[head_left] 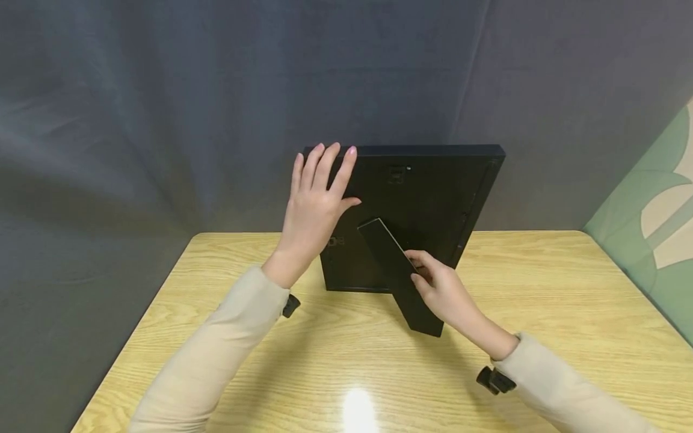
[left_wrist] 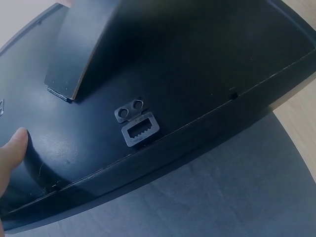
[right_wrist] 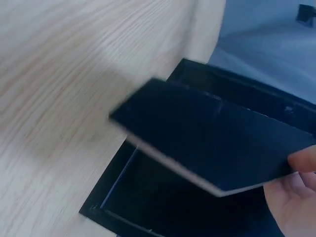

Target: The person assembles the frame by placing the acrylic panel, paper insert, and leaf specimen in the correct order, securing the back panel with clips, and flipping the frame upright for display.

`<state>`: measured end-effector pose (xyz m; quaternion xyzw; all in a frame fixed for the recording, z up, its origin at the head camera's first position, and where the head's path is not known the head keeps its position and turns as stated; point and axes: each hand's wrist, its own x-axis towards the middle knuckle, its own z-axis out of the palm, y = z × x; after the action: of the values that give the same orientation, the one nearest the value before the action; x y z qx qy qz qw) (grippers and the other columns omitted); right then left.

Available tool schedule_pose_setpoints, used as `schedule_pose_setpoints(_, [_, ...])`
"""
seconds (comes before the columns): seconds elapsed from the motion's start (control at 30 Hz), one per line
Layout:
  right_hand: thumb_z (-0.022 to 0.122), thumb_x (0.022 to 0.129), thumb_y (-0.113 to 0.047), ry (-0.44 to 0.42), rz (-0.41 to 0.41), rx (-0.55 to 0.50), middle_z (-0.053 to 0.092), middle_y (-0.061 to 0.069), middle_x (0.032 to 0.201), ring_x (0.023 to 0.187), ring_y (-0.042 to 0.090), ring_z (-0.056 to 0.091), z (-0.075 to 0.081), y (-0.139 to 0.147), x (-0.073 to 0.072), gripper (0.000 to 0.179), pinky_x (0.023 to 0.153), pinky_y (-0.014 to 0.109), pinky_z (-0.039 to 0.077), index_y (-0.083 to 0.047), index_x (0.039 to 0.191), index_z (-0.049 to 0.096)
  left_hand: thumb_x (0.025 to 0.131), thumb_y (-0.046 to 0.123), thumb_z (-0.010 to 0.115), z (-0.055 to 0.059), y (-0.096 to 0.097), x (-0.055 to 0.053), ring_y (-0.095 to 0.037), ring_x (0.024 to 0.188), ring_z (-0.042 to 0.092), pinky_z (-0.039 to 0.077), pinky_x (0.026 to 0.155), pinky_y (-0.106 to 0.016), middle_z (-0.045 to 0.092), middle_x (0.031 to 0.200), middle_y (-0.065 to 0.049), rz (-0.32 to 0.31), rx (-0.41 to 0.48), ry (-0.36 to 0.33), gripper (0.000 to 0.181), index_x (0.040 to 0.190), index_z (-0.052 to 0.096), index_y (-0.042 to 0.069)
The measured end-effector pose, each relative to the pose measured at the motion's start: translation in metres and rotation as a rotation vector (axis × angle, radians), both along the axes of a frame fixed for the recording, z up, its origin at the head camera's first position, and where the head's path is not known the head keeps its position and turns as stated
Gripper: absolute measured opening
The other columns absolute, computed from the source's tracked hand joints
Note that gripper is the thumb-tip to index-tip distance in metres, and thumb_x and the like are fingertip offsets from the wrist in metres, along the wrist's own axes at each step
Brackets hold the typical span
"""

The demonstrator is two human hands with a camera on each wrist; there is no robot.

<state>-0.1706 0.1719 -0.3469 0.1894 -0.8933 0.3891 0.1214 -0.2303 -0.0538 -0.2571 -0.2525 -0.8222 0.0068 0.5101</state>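
A black picture frame [head_left: 444, 192] stands on the table with its back towards me. My left hand [head_left: 314, 210] lies at its upper left corner, fingers straight and fingertips at the top edge. In the left wrist view the thumb [left_wrist: 15, 148] touches the back panel near a metal sawtooth hanger [left_wrist: 140, 129]. The frame's flat black easel leg [head_left: 387, 258] slants out from the panel, down and to the right. My right hand [head_left: 441, 288] pinches the leg's right edge between thumb and fingers. The leg's wide, angled end [right_wrist: 163, 123] shows in the right wrist view.
The frame rests on a light wood-grain table [head_left: 260, 361]. Behind it hangs a dark grey-blue cloth [head_left: 216, 108]. A green and beige patterned surface [head_left: 660, 222] borders the table on the right. Small black devices [head_left: 495, 380] sit at both wrists.
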Motion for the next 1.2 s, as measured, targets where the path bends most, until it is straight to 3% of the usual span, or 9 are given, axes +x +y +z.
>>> schedule_pose_setpoints(0.23, [0.056,0.089,0.007,-0.193,0.194,-0.195,0.064,0.02,0.104,0.087,0.008,0.06,0.01,0.007,0.009,0.039,0.075,0.019,0.052,0.005,0.128,0.051,0.08,0.04,0.074,-0.003,-0.001,0.008,-0.034,0.13,0.042,0.034,0.112,-0.055,0.048,0.137,-0.016,-0.005,0.0,0.082,0.074,0.141,0.044,0.01])
schedule_pose_setpoints(0.47, [0.058,0.088,0.005,-0.282,0.292,-0.3,0.057,0.023,0.106,0.087,-0.002,0.058,0.002,0.008,0.015,0.045,0.076,0.017,0.052,0.01,0.131,0.044,0.084,0.034,0.072,-0.022,0.001,0.013,-0.03,0.12,0.042,0.041,0.103,-0.046,0.05,0.13,-0.014,-0.048,-0.022,0.264,0.058,0.132,0.05,0.012])
schedule_pose_setpoints(0.7, [0.06,0.088,0.002,-0.386,0.246,-0.394,0.054,0.023,0.109,0.083,0.001,0.059,-0.018,-0.001,0.02,0.052,0.072,0.018,0.052,0.01,0.134,0.037,0.091,0.006,0.062,-0.039,-0.002,0.021,-0.023,0.109,0.049,0.042,0.094,-0.035,0.056,0.12,-0.006,-0.134,-0.083,0.354,0.036,0.124,0.057,0.02])
schedule_pose_setpoints(0.9, [0.061,0.088,0.0,-0.398,0.201,-0.353,0.055,0.025,0.113,0.085,0.005,0.058,-0.033,-0.006,0.027,0.052,0.072,0.019,0.051,0.007,0.134,0.038,0.093,0.01,0.061,-0.048,-0.01,0.035,-0.022,0.108,0.056,0.046,0.095,-0.034,0.061,0.118,-0.004,-0.208,-0.137,0.343,0.031,0.121,0.058,0.023])
schedule_pose_setpoints(1.2, [0.06,0.088,0.001,-0.394,0.233,-0.369,0.056,0.029,0.116,0.091,0.006,0.06,-0.044,-0.008,0.034,0.051,0.075,0.02,0.054,0.01,0.133,0.037,0.091,0.006,0.063,-0.057,-0.014,0.048,-0.021,0.108,0.057,0.047,0.095,-0.033,0.059,0.119,-0.003,-0.23,-0.152,0.345,0.036,0.12,0.058,0.025])
